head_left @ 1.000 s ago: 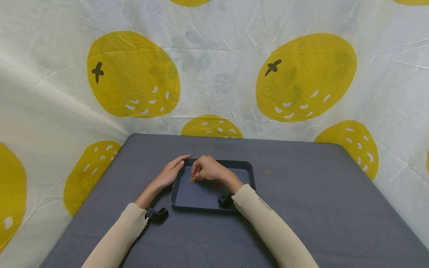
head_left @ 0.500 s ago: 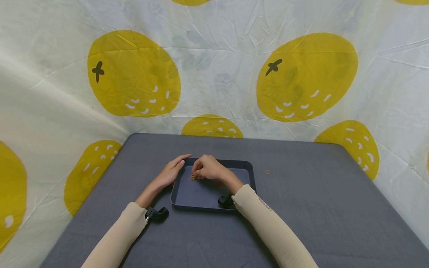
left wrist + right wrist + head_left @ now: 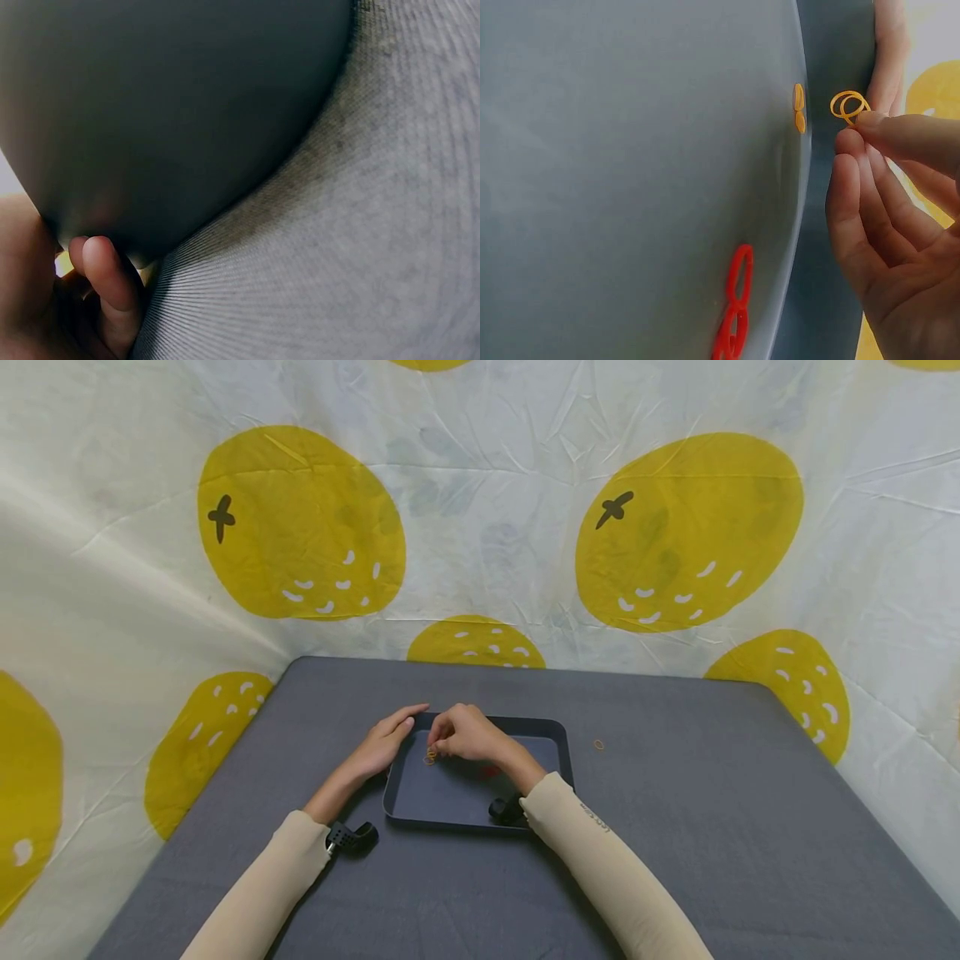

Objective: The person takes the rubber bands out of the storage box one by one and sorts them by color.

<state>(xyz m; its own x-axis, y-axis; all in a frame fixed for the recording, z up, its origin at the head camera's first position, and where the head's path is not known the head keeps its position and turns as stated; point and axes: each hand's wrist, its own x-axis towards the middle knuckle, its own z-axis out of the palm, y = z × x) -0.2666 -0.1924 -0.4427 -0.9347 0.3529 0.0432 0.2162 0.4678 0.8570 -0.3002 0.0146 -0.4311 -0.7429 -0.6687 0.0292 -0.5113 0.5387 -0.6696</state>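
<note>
My right hand [image 3: 468, 735] pinches a looped yellow rubber band [image 3: 847, 105] between thumb and fingertips, over the left part of a dark shallow tray [image 3: 450, 793]. Just beneath it on the tray floor lies another yellow rubber band [image 3: 799, 111], narrow and twisted in the middle. Red rubber bands [image 3: 739, 300] lie in the tray too, partly covered by the right wrist in the head view. My left hand [image 3: 381, 747] rests along the tray's left rim, fingers extended. The left wrist view mostly shows the tray's dark outer side [image 3: 187, 112] and a few fingers.
A single thin rubber band [image 3: 598, 745] lies on the grey tablecloth [image 3: 690, 810], right of the tray. A white curtain with yellow fruit prints [image 3: 690, 527] hangs behind and at the sides. Black camera mounts [image 3: 352, 839] sit at the wrists.
My right fingertips have risen slightly with the yellow rubber band, which stands a little higher above the one in the tray. The left hand stays on the rim.
</note>
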